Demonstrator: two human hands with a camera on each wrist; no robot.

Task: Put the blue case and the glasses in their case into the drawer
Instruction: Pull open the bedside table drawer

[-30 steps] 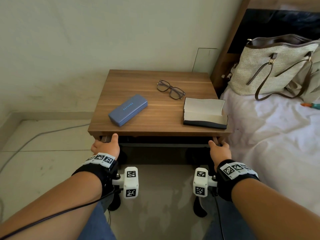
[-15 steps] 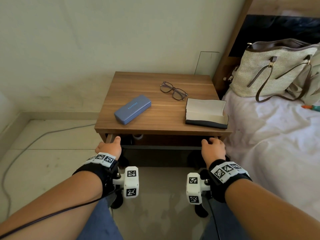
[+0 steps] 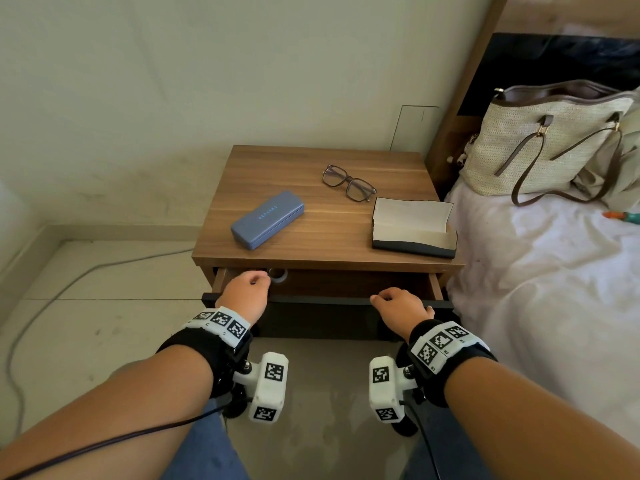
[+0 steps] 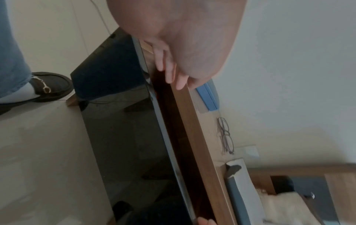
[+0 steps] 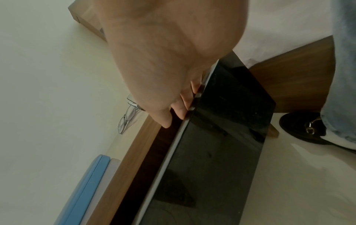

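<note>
A bed with white sheet stands at the right, and a woven bag lies on its far part. Left of it is the wooden nightstand. Its drawer, with a black front, is partly open under the top. The left hand has its fingers curled over the drawer's front edge at the left end; the right hand grips the same edge at the right end. On the top, the blue case lies closed at the near left. An open case, dark outside and pale inside, lies at the near right. The glasses rest just beyond it, unfolded, apart from both cases. A small pale ring-like thing, perhaps a roll of tape, shows inside the drawer.
</note>
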